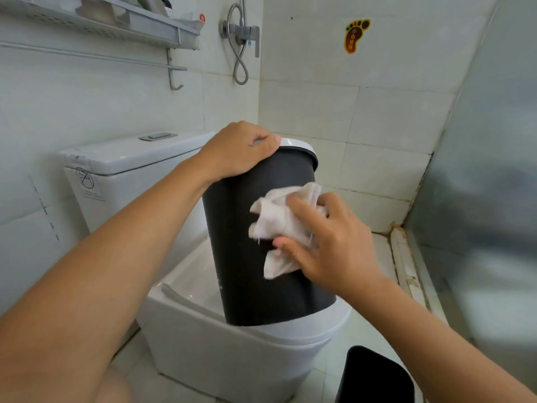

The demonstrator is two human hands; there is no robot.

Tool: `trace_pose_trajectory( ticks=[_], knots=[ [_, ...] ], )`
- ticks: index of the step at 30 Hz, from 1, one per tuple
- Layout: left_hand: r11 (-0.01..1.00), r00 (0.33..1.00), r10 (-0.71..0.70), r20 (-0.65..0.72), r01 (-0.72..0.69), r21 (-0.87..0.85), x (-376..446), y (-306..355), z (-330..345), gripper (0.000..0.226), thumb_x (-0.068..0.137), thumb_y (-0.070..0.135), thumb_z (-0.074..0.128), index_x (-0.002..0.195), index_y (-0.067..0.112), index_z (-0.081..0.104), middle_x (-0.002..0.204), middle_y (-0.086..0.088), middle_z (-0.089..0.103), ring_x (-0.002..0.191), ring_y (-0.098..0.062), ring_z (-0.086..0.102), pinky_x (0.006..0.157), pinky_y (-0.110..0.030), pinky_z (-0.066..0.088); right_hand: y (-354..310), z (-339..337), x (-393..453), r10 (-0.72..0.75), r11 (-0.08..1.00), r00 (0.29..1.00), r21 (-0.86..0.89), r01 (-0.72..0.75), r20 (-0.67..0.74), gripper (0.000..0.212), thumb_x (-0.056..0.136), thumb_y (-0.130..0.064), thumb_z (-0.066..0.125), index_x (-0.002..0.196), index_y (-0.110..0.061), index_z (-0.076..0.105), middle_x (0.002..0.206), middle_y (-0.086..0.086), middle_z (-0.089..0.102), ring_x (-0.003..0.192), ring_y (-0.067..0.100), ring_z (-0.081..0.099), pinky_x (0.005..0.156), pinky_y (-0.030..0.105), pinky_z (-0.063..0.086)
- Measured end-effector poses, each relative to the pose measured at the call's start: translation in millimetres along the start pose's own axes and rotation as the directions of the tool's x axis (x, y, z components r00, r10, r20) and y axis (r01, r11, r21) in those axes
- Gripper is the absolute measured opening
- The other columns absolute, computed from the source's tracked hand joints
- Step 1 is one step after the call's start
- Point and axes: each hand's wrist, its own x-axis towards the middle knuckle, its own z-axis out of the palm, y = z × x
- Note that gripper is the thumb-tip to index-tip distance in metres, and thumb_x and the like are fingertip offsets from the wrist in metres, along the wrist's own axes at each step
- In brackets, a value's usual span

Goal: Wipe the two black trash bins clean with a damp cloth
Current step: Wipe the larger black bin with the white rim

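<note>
L hand (236, 152) curled over white rim, grip clamping tilted black bin (261, 242) standing on toilet (232, 353). R hand (328, 242) fingers bunched round cloth (279, 225), pressing it vs bin side. 2nd bin (374, 376) on floor, bottom R.

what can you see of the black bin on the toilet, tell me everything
The black bin is a round, matte, plastic-looking tub with a white rim at its top. It stands tilted on the closed toilet lid, leaning away from the camera. The left hand grips its rim; the right hand presses a crumpled white cloth against its side. Its inside is hidden.
</note>
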Motion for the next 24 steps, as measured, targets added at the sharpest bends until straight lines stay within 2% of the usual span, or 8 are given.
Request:
trace_pose_trajectory(
  ticks=[3, 6, 11, 15, 17, 19, 21, 24],
  knots=[
    [0.999, 1.000, -0.028, 0.002, 0.028, -0.028, 0, -4, 0, 0.053, 0.105, 0.044, 0.053, 0.064, 0.022, 0.028, 0.061, 0.008, 0.027, 0.058, -0.013, 0.026, 0.063, -0.036, 0.024, -11, -5, -35, -0.261, 0.963, 0.961, -0.052, 0.266, 0.086, 0.056, 0.094, -0.066, 0.059, 0.131, -0.025, 0.067, 0.107, 0.007, 0.058, 0.079, 0.024, 0.053, 0.057, 0.029, 0.039],
    [0.999, 1.000, -0.012, 0.019, 0.012, -0.044, 1, 0, 1, 0.051, 0.105, 0.043, 0.053, 0.065, 0.020, 0.030, 0.064, 0.004, 0.029, 0.061, -0.015, 0.028, 0.064, -0.035, 0.025, -9, -7, -45, -0.357, 0.932, 0.926, -0.021, 0.363, 0.122, 0.054, 0.092, -0.065, 0.063, 0.129, -0.026, 0.068, 0.102, 0.004, 0.058, 0.076, 0.022, 0.052, 0.056, 0.030, 0.044],
    [0.998, 0.998, 0.035, 0.049, -0.032, -0.055, 0, 4, 1, 0.053, 0.106, 0.035, 0.055, 0.062, 0.021, 0.029, 0.054, 0.011, 0.027, 0.054, -0.008, 0.027, 0.056, -0.026, 0.024, 7, 2, 2, -0.076, 0.997, 0.997, 0.031, 0.075, 0.018, 0.057, 0.086, -0.070, 0.066, 0.126, -0.029, 0.067, 0.103, 0.004, 0.057, 0.073, 0.021, 0.055, 0.051, 0.034, 0.051],
    [0.998, 0.999, 0.032, 0.029, -0.030, -0.058, -3, -2, -6, 0.052, 0.107, 0.029, 0.055, 0.062, 0.023, 0.028, 0.055, 0.010, 0.026, 0.054, -0.008, 0.026, 0.053, -0.025, 0.023, 15, 11, 43, 0.161, 0.983, 0.985, 0.102, -0.153, -0.069, 0.055, 0.084, -0.071, 0.066, 0.126, -0.035, 0.067, 0.098, -0.003, 0.051, 0.071, 0.016, 0.051, 0.058, 0.028, 0.044],
    [0.998, 0.999, 0.026, 0.031, -0.024, -0.065, -5, -6, -7, 0.051, 0.107, 0.028, 0.054, 0.062, 0.022, 0.029, 0.056, 0.010, 0.026, 0.055, -0.008, 0.025, 0.053, -0.025, 0.023, 10, 15, 46, 0.183, 0.979, 0.980, 0.107, -0.174, -0.080, 0.053, 0.084, -0.069, 0.068, 0.126, -0.036, 0.067, 0.097, -0.003, 0.050, 0.071, 0.014, 0.049, 0.058, 0.029, 0.044],
    [0.998, 1.000, 0.007, 0.031, -0.005, -0.068, -5, -8, -7, 0.051, 0.107, 0.030, 0.053, 0.063, 0.021, 0.029, 0.056, 0.011, 0.024, 0.055, -0.008, 0.024, 0.053, -0.025, 0.021, 3, 12, 34, 0.076, 0.994, 0.994, 0.078, -0.070, -0.073, 0.053, 0.086, -0.066, 0.069, 0.126, -0.031, 0.067, 0.100, 0.001, 0.052, 0.073, 0.018, 0.049, 0.056, 0.030, 0.046],
    [0.997, 0.999, -0.021, 0.036, 0.023, -0.074, -5, -11, -8, 0.050, 0.107, 0.033, 0.053, 0.065, 0.022, 0.027, 0.058, 0.011, 0.022, 0.055, -0.009, 0.022, 0.053, -0.027, 0.019, -3, 6, 10, -0.121, 0.991, 0.993, 0.048, 0.121, 0.004, 0.054, 0.085, -0.063, 0.070, 0.127, -0.028, 0.067, 0.103, 0.006, 0.055, 0.076, 0.024, 0.053, 0.054, 0.034, 0.048],
    [0.993, 0.996, -0.040, 0.081, 0.049, -0.110, -4, -11, -11, 0.052, 0.108, 0.035, 0.052, 0.065, 0.023, 0.026, 0.060, 0.010, 0.022, 0.055, -0.010, 0.022, 0.053, -0.026, 0.020, -6, 1, -21, -0.406, 0.913, 0.904, 0.022, 0.406, 0.133, 0.049, 0.082, -0.054, 0.070, 0.123, -0.028, 0.069, 0.100, 0.005, 0.057, 0.075, 0.025, 0.053, 0.053, 0.031, 0.044]
  ],
)
